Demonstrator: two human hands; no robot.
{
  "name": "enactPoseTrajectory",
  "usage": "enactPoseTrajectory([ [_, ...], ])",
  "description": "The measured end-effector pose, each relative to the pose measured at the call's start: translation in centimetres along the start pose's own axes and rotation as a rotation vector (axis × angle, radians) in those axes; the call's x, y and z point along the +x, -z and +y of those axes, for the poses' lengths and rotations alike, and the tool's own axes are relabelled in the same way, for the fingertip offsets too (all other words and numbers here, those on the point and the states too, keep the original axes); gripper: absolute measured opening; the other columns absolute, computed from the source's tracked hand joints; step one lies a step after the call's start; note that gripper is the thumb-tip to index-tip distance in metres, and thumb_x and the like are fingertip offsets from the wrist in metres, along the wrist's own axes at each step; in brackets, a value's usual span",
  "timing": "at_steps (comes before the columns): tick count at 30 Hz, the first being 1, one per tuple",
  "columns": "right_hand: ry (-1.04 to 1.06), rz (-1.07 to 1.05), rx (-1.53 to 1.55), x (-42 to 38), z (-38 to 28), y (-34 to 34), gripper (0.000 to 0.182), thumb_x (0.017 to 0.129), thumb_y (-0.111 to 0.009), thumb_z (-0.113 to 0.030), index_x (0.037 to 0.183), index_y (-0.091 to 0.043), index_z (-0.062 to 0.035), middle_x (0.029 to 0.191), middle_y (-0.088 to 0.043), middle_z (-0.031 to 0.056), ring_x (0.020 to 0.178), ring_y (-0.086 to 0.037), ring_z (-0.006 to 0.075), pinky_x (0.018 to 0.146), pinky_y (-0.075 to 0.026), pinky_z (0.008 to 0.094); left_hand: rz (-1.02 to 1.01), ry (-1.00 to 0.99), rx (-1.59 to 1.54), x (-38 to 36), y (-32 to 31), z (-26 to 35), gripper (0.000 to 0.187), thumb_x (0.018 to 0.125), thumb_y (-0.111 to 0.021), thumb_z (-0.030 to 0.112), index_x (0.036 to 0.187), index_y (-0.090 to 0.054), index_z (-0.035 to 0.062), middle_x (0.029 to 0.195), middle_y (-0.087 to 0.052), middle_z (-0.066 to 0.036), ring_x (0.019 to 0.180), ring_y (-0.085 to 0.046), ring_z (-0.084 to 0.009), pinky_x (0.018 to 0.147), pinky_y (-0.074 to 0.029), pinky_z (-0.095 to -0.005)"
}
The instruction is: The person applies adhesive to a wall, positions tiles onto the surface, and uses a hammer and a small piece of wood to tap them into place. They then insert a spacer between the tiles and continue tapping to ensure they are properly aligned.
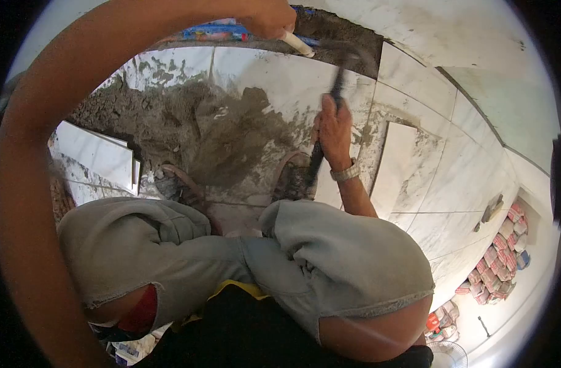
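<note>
- The hammer (338,83) is upright in our right hand (334,132), fingers closed around its black handle; its blurred head is near the pale rod (299,45).
- We grip that rod in our left hand (269,18), fingers curled tightly, at the edge of the dark recess (363,52).
- Wet mortar (231,135) coats the floor tiles (415,178) before our shoes (292,178).
- Loose white tiles (96,153) lie stacked to our left.
</note>
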State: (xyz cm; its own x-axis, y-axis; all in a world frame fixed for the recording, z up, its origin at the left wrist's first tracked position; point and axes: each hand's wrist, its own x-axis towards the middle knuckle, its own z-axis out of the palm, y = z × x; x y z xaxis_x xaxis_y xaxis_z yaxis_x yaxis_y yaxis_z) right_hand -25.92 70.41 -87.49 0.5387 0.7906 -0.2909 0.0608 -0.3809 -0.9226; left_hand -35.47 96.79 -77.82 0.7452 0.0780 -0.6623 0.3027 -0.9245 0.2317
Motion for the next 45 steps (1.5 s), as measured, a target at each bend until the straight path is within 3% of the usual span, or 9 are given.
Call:
enactPoseTrajectory([
  [7, -0.064, 0.132, 0.273, -1.3, -0.8, 0.8, 0.040, 0.104, -0.049, -0.043, 0.093, -0.051, -0.0051, 0.060, -0.050, 0.0025, 0.039, -0.049, 0.0134, 0.035, -0.043, 0.0284, -0.094, 0.147, -0.066, -0.3, 2.0, 1.9, 0.069, 0.095, -0.050, 0.065, 0.108, -0.071, 0.0007, 0.097, -0.071, -0.019, 0.093, -0.066, -0.0362, 0.085, -0.049, -0.0516],
  [11, -0.253, -0.080, 0.199, 0.5, 0.3, 1.8, 0.039, 0.104, -0.049, -0.045, 0.092, -0.050, -0.0079, 0.058, -0.048, 0.0005, 0.041, -0.049, 0.0127, 0.036, -0.043, 0.0297, 0.023, 0.110, 0.166, 1.0, 3.2, 4.0, 0.057, 0.094, -0.056, 0.058, 0.109, -0.073, 0.0052, 0.103, -0.072, -0.015, 0.097, -0.067, -0.0328, 0.084, -0.051, -0.0500],
  [16, -0.236, 0.131, 0.534, 0.2, 0.3, 1.2, 0.038, 0.102, -0.051, -0.047, 0.091, -0.051, -0.0101, 0.058, -0.045, -0.0007, 0.041, -0.045, 0.0110, 0.037, -0.041, 0.0283, -0.040, 0.030, 0.409, 4.7, 4.2, 4.4, 0.037, 0.092, -0.062, 0.041, 0.113, -0.074, 0.0122, 0.111, -0.073, -0.012, 0.100, -0.067, -0.0331, 0.085, -0.052, -0.0489],
  [20, -0.357, -0.147, 0.313, 1.2, -0.1, 2.6, 0.036, 0.102, -0.051, -0.045, 0.090, -0.051, -0.0107, 0.057, -0.046, -0.0009, 0.039, -0.044, 0.0101, 0.035, -0.039, 0.0262, -0.109, 0.021, 0.445, 7.4, 4.2, 3.2, 0.048, 0.091, -0.062, 0.052, 0.115, -0.073, 0.0119, 0.113, -0.072, -0.012, 0.104, -0.066, -0.0338, 0.087, -0.052, -0.0495],
  [25, -0.282, -0.055, 0.351, -0.9, -0.7, 3.6, 0.036, 0.103, -0.050, -0.043, 0.089, -0.052, -0.0096, 0.056, -0.047, -0.0003, 0.037, -0.043, 0.0101, 0.034, -0.040, 0.0272, -0.056, 0.081, -0.125, 0.3, 2.7, 1.7, 0.073, 0.088, -0.054, 0.073, 0.110, -0.073, 0.0055, 0.113, -0.070, -0.019, 0.103, -0.066, -0.0370, 0.086, -0.052, -0.0509],
  [29, -0.270, -0.020, 0.318, -0.6, -0.4, 4.3, 0.036, 0.103, -0.049, -0.043, 0.090, -0.051, -0.0091, 0.056, -0.047, -0.0001, 0.038, -0.045, 0.0102, 0.034, -0.041, 0.0270, -0.141, 0.181, 0.095, 0.1, 4.4, 4.3, 0.073, 0.094, -0.049, 0.067, 0.113, -0.071, 0.0001, 0.115, -0.069, -0.021, 0.105, -0.065, -0.0384, 0.089, -0.051, -0.0521],
  [36, -0.188, -0.041, 0.261, 0.3, -1.9, 4.9, 0.040, 0.104, -0.047, -0.045, 0.092, -0.051, -0.0070, 0.057, -0.048, -0.0005, 0.039, -0.046, 0.0094, 0.035, -0.041, 0.0261, -0.191, -0.143, 0.297, 4.6, 2.1, -1.7, 0.044, 0.098, -0.054, 0.041, 0.127, -0.066, 0.0104, 0.100, -0.070, -0.020, 0.088, -0.065, -0.0375, 0.086, -0.051, -0.0527],
  [42, -0.049, -0.060, 0.108, 0.6, -5.3, 4.0, 0.039, 0.105, -0.048, -0.042, 0.094, -0.052, -0.0048, 0.058, -0.050, 0.0004, 0.039, -0.047, 0.0100, 0.036, -0.040, 0.0254, -0.106, 0.009, 0.037, 0.9, -2.5, -4.9, 0.045, 0.096, -0.056, 0.042, 0.129, -0.064, 0.0125, 0.098, -0.070, -0.023, 0.087, -0.064, -0.0369, 0.084, -0.050, -0.0522],
  [45, 0.026, -0.073, 0.068, 0.6, -5.3, 2.2, 0.040, 0.105, -0.048, -0.042, 0.095, -0.052, -0.0043, 0.058, -0.050, 0.0008, 0.039, -0.047, 0.0104, 0.036, -0.038, 0.0255, 0.118, 0.207, -0.282, -2.0, -3.6, -3.7, 0.028, 0.103, -0.048, 0.023, 0.109, -0.069, 0.0056, 0.079, -0.066, -0.010, 0.065, -0.064, -0.0243, 0.067, -0.053, -0.0414],
])
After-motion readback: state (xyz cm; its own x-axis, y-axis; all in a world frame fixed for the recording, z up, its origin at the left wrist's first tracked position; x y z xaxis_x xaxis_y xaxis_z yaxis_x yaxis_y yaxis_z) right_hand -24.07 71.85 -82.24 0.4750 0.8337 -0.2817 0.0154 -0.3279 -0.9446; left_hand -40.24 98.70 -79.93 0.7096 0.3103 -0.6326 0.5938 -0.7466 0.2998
